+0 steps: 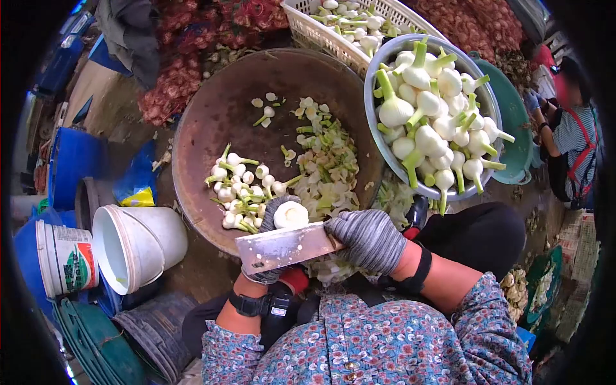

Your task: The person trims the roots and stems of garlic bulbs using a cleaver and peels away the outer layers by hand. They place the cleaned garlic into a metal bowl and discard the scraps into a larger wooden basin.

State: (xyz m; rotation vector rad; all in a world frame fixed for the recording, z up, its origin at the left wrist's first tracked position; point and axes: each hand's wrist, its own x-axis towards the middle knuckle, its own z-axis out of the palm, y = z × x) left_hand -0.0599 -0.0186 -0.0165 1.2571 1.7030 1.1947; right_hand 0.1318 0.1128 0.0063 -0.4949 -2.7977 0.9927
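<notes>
My left hand (272, 208), in a grey knit glove, is closed around a peeled white garlic bulb (290, 215), its cut face turned up. Gripped by the handle in my gloved right hand (370, 239) is a cleaver (285, 246), its broad blade flat across the front of the bulb and hiding part of my left hand. Both hands are over the near rim of a wide brown basin (215, 109). Inside it, trimmed garlic bulbs (240, 192) are heaped at left, with peel and stem scraps (328, 163) at right.
A metal bowl (374, 115) of stemmed garlic bulbs stands at right, beside a green tub (513, 122). Behind are a white crate (308, 29) and red net bags (170, 83). White buckets (138, 244) stand at left. Another person (568, 135) sits at far right.
</notes>
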